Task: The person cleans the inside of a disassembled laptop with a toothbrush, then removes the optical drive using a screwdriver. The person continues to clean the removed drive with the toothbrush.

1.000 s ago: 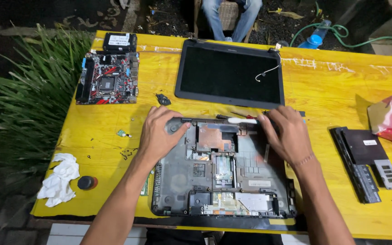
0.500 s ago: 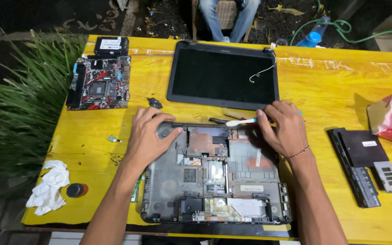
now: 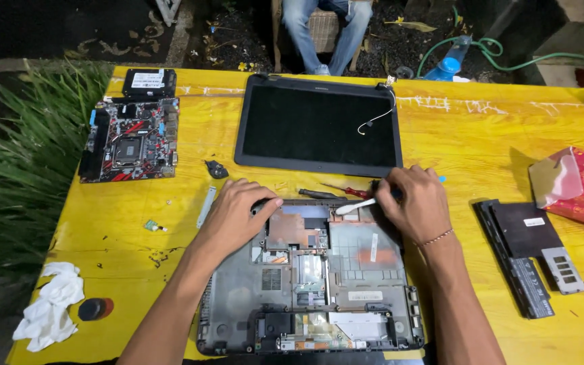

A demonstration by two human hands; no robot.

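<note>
Outdoor makeshift electronics repair spot, at night, lit from above. Worktable (image 3: 495, 142): yellow-painted wood, scuffed, stood on dark bare ground. Long-leaved green plant (image 3: 15, 169) crowded table's left edge. Green garden hose (image 3: 508, 57) and blue bottle (image 3: 449, 64) lay on dirt beyond far edge; dry leaves scattered there. Seated person in jeans (image 3: 326, 34) at far side. On table: opened laptop base (image 3: 312, 277), detached screen panel (image 3: 319, 125), bare desktop motherboard (image 3: 130, 138), screwdrivers (image 3: 336, 192), white rag (image 3: 52, 304).
</note>
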